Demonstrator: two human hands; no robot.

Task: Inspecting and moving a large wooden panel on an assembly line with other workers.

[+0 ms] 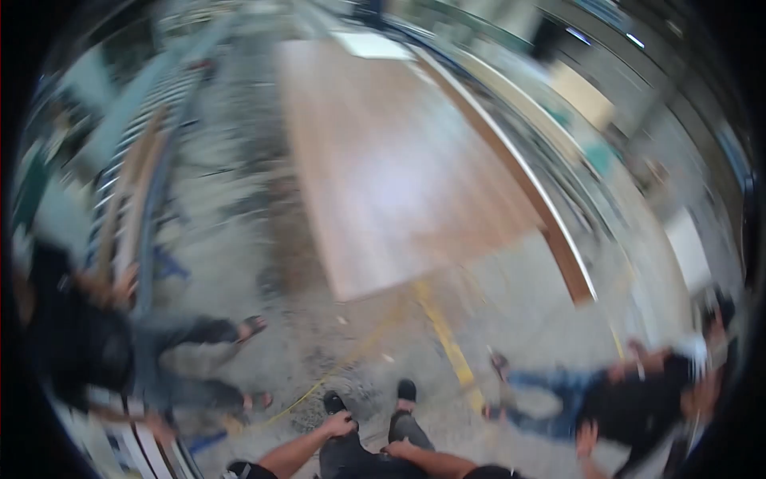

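Head view: shows one left hand (341, 424) and one right hand (399, 449) near dark trousers (338, 457); cannot tell whether gripping. Ahead, one large brown panel (399, 176); flanking, two co-workers (88, 343).

The wood-grain panel (407, 176) at upper centre is smeared by blur. At bottom centre, the left hand (341, 423) and right hand (396, 449) are blurred; both sleeves (247, 470) are cut by the lower edge.

Workshop floor (519, 275), probably woodworking, view blurred: roller conveyor (146, 120), large wood-grain panel (399, 168), yellow floor line (447, 339).
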